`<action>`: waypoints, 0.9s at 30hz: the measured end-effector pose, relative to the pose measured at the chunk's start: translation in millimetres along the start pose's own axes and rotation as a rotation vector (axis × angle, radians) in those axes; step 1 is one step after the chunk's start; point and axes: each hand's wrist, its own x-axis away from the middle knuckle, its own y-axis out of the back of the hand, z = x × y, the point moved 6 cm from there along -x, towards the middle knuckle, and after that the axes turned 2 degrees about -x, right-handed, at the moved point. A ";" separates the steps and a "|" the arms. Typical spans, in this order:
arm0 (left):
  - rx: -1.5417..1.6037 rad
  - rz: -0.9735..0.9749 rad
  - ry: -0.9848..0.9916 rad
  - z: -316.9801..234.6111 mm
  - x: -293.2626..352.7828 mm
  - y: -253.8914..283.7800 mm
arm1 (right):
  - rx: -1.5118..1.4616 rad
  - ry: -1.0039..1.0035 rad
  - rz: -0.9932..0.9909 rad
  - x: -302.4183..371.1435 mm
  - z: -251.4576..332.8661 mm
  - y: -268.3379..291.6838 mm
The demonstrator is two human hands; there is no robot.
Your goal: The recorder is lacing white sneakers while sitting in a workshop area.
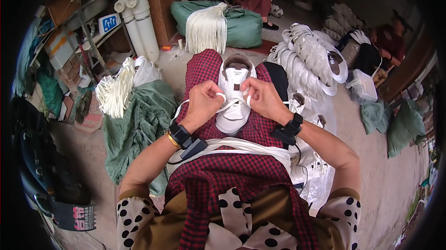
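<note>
A white sneaker point(231, 122) rests on my lap over a red and black checked apron point(203, 66), its toe toward me and its brown-lined opening away from me. My left hand point(203, 105) pinches a white shoelace point(228, 105) at the shoe's left side. On the other side, my right hand point(265, 101) is closed on the lace too, fingertips near the tongue. The lace crosses the shoe's front between my hands, and a loose length trails left past my left wrist. More white laces point(218, 145) lie in a bundle across my lap.
White shoes point(299, 59) are heaped to my right. Bundled white laces hang over a green sack point(246, 29) ahead and lie on green cloth point(137, 124) at left. A scooter point(39, 157) stands at far left. Two other people sit farther off, one by white pipes point(139, 22), another at right.
</note>
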 end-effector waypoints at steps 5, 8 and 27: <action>-0.255 -0.047 -0.268 -20.2 3.4 -7.0 | 0.036 -0.023 -0.003 -2.8 -1.1 -1.3; -0.562 -0.078 -0.642 -34.1 6.9 -12.9 | 0.044 -0.058 0.018 -5.2 1.2 -2.9; -0.990 0.752 -0.910 -60.8 -32.9 -20.3 | 0.785 0.452 0.496 -26.4 25.4 2.4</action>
